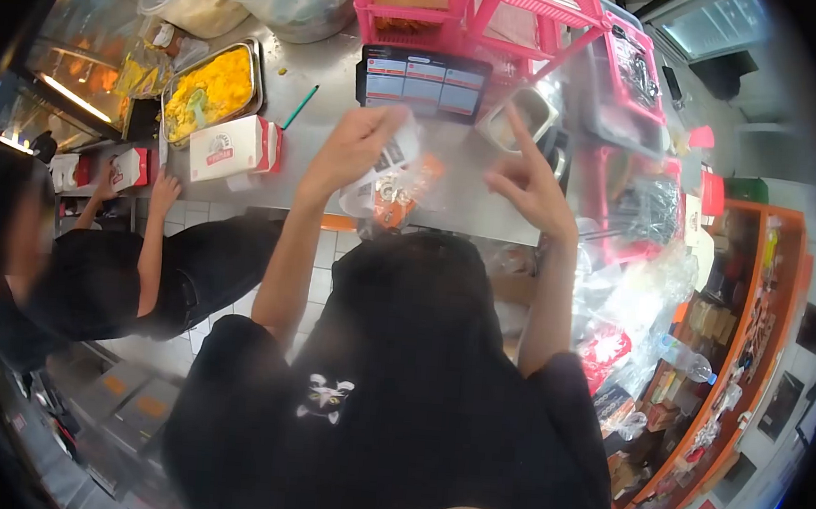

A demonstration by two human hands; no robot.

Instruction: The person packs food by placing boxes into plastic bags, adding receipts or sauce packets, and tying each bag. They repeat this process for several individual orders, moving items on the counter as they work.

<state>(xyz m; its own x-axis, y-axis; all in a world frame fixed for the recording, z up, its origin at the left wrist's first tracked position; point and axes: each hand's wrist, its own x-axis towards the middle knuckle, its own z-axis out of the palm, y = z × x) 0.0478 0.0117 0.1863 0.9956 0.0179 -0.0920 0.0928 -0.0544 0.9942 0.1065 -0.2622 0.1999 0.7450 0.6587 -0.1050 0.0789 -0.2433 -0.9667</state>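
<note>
My left hand [356, 152] is closed on a printed paper receipt [396, 150], which hangs from its fingers over the steel counter's near edge. Just beneath it, a clear plastic bag with orange-and-white printed contents [395, 202] lies at that edge; what is inside I cannot make out. My right hand [536, 188] is raised over the counter with nothing in it, index finger stretched forward and thumb apart. Beyond both hands stands a tablet [422, 83] with a lit screen of several panels. A metal container [523, 121] sits close to the right fingertip.
To the left, a co-worker's hands [165, 190] are beside white-and-red boxes [226, 147]. A metal tray of yellow food [254, 64] and a green pen [301, 107] lie behind. Pink racks [409, 30] line the back; pink baskets [613, 170] and an orange shelf [745, 373] stand right.
</note>
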